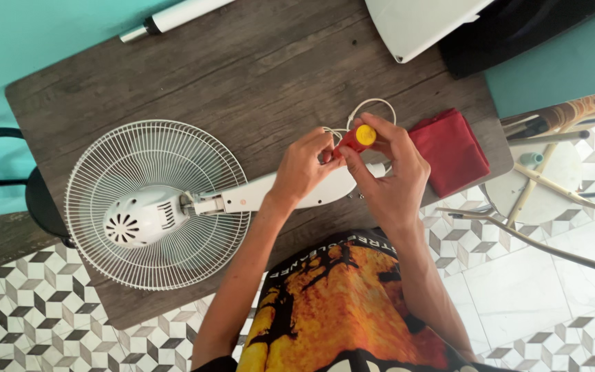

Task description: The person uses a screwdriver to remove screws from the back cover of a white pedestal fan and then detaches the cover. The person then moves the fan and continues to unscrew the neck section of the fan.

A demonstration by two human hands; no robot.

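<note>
My right hand (pixel 390 176) grips a small red and yellow screwdriver (pixel 355 140) near the desk's (pixel 256 69) right edge. My left hand (pixel 304 169) pinches its tip. It looks light and hard, so I hold its fat handle above the fan (pixel 156 207).

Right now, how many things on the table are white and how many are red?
White: 4 – fan, cord, tube, panel
Red: 2 – cloth, screwdriver with a yellow cap, in the right hand
Total: 6
</note>
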